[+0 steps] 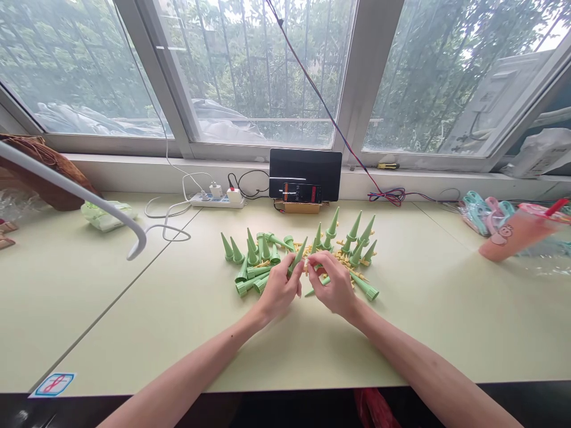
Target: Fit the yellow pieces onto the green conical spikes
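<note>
Standing and lying at left on the pale tabletop (156, 336), many green plastic spikes (252, 255) are crowding together, several showing ribbed collars. Next, the left hand (282, 278) is gripping one tapered green spike (298, 255) low down, its tip pointing up and leaning right. Just beside it, the right hand (333, 284) is pinching a small pale piece (306, 266); shape too small to tell. Farther right, yellow plastic parts (346, 260) are lying among more upright spikes (354, 227). Handling, by judgement: the held spike is probably behaving as a light, stiff, smooth shell, fingers likely slipping along the taper; its broad collar is offering the surest hold. The pale piece is likely needing fingertips only.
</note>
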A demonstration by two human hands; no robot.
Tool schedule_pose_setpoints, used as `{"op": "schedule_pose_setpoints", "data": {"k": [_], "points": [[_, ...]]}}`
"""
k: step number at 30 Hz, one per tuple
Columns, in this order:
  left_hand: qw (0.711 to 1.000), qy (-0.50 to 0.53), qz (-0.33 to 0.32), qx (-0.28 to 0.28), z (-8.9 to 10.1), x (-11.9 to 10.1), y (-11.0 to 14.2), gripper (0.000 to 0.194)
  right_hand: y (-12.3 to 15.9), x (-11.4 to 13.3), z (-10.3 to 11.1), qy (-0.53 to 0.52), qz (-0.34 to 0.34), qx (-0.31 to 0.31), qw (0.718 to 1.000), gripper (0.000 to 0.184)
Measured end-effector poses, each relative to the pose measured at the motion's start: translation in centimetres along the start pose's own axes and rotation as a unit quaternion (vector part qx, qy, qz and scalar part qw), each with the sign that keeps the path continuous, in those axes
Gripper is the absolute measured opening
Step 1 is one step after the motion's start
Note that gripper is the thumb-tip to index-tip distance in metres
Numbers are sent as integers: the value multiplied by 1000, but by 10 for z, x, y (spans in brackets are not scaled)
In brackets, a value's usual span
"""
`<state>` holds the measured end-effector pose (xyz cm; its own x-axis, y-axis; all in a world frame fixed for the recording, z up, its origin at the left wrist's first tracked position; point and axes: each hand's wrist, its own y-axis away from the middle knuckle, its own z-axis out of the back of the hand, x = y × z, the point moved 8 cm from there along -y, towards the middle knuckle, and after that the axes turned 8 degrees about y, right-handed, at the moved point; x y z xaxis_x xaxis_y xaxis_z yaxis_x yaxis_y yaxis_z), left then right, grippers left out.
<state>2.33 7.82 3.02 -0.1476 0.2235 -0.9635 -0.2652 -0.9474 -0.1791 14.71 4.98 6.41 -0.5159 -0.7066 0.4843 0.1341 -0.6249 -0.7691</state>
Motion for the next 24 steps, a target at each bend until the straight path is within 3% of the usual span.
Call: {"op": "schedule_pose_setpoints", "data": {"k": [24], "points": [[999,32,17,-1,-2,6,3,31,2,3,-5,-5,4,13,1000,17]]}}
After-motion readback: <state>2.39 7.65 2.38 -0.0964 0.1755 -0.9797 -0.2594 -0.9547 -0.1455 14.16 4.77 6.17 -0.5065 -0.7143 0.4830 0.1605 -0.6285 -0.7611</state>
